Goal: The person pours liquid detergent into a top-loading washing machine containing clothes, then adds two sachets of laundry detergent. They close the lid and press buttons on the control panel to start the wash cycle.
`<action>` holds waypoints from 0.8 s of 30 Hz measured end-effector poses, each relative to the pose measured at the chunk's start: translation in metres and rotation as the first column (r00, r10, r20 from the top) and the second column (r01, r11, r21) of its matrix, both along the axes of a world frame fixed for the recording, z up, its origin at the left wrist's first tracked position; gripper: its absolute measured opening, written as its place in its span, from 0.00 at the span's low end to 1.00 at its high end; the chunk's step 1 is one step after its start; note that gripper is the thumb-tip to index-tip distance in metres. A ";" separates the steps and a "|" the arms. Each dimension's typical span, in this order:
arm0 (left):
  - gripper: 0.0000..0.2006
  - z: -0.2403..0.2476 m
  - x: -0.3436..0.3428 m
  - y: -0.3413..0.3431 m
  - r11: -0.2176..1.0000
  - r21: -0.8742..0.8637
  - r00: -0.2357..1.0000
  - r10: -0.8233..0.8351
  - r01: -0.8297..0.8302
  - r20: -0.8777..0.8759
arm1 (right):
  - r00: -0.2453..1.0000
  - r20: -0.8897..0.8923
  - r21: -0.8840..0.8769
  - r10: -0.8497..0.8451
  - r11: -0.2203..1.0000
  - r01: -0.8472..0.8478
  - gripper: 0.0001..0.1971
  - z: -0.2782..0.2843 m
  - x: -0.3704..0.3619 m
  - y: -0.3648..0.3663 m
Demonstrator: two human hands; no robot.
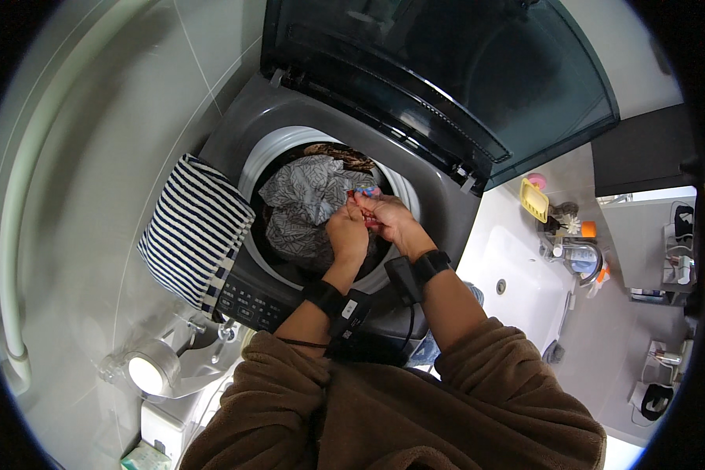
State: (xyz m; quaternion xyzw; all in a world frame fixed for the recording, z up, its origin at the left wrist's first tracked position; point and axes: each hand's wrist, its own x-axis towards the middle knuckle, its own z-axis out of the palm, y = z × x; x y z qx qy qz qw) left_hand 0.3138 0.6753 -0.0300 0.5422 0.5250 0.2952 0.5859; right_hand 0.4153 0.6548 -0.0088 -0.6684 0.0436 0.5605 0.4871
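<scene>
A top-loading washing machine (pixel 239 125) stands before me with its dark lid (pixel 478 74) raised. In its drum lies grey patterned cloth (pixel 301 188), with a brown and black piece of fabric (pixel 341 153) behind it. Over the drum's right half, my left hand (pixel 348 233) and my right hand (pixel 392 215) meet, fingers closed. Between them is a small red and blue item (pixel 366 193) that looks like a packet; the fingers hide most of it. Both wrists wear black bands.
A navy and white striped cloth (pixel 196 235) lies over the machine's left corner. At right is a white sink (pixel 509 274) with a faucet (pixel 591 254) and a yellow soap dish (pixel 533 201). Left of my arm is a toilet-paper holder (pixel 153 368); a pale pipe (pixel 16 196) runs along the wall.
</scene>
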 end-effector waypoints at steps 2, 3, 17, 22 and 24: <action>0.20 -0.004 0.001 0.001 0.998 -0.068 1.000 0.006 -0.007 -0.010 | 1.000 -0.007 0.026 -0.005 1.000 0.005 0.20 -0.007 0.002 0.003; 0.20 -0.006 0.001 0.001 0.999 -0.050 1.000 0.003 -0.004 -0.025 | 0.999 -0.002 0.003 -0.034 0.999 0.034 0.20 -0.010 0.003 0.003; 0.29 0.035 -0.009 0.005 0.830 -0.554 0.943 0.137 0.058 0.303 | 0.984 -0.008 0.058 -0.180 0.982 0.181 0.21 0.001 0.003 0.012; 0.28 0.038 -0.003 0.003 0.870 -0.492 0.944 0.133 0.036 0.303 | 0.970 -0.015 -0.002 -0.244 0.970 0.244 0.25 0.016 -0.011 0.010; 0.27 0.034 -0.004 0.004 0.859 -0.511 0.942 0.172 0.000 0.289 | 0.991 0.065 0.040 -0.117 0.993 0.114 0.22 0.023 -0.018 0.002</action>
